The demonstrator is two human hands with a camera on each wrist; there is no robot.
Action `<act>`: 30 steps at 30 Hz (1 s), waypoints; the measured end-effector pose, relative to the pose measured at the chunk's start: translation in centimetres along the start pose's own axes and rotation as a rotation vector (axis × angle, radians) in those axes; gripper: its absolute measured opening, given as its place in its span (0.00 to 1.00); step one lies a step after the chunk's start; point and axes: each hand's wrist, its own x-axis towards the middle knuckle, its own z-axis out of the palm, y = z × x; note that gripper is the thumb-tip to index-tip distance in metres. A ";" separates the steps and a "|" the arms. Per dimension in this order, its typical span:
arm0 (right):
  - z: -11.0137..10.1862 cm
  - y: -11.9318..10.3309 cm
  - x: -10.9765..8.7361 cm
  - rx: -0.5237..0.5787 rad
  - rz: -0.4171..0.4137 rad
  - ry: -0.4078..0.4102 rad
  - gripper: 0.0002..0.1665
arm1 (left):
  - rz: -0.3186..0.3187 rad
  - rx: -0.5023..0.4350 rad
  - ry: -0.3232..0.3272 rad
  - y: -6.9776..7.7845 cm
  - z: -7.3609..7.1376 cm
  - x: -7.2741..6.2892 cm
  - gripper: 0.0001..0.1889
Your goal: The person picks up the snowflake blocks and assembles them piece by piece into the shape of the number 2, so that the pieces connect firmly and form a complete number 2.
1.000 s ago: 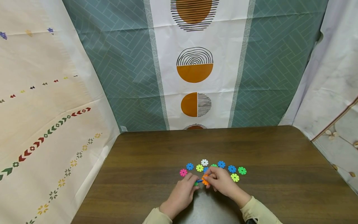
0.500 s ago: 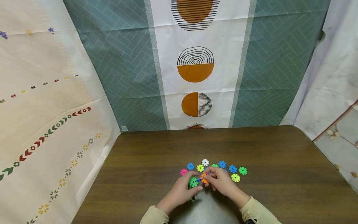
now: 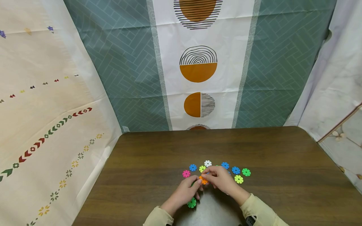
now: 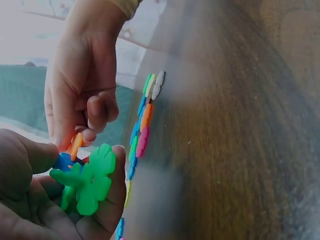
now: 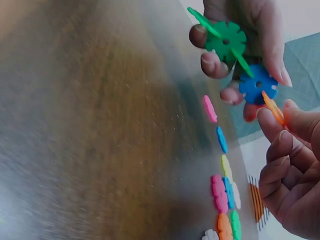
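Since several pieces are joined into a small cluster between the two hands, the work can be judged as partly done. By the left hand, its fingers curled and thumb bent in, the cluster's green discs and blue disc are gripped. By thumb and forefinger of the right hand, with little gap between them, an orange disc is pinched and brought edgewise to the blue one's rim. The green discs are set at angles to each other and seem slotted together; whether the orange disc has been fully seated cannot be told.

Not yet joined are the loose discs on the wooden table: beyond the left hand, a pink disc; beyond the gap between the hands, a white disc; to the right of the right hand, a green disc and a yellow disc, among others.

In the head view, the cluster is mostly covered by the left hand, and only a little green is shown. In the right wrist view, the blue disc's face is revealed, as are a second pink disc and a loose orange disc, neither of which can be made out from the head.
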 end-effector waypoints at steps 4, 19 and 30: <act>-0.3 0.1 0.8 -0.028 0.007 0.033 0.12 | -0.029 0.008 0.009 0.1 -0.2 -0.4 0.12; 1.2 1.1 4.5 -0.483 -0.181 -0.038 0.09 | -0.072 0.027 0.019 -0.3 -0.1 -1.7 0.12; 2.7 -0.2 6.1 -0.594 -0.254 -0.205 0.18 | -0.065 0.036 0.027 -0.5 -0.2 -2.1 0.12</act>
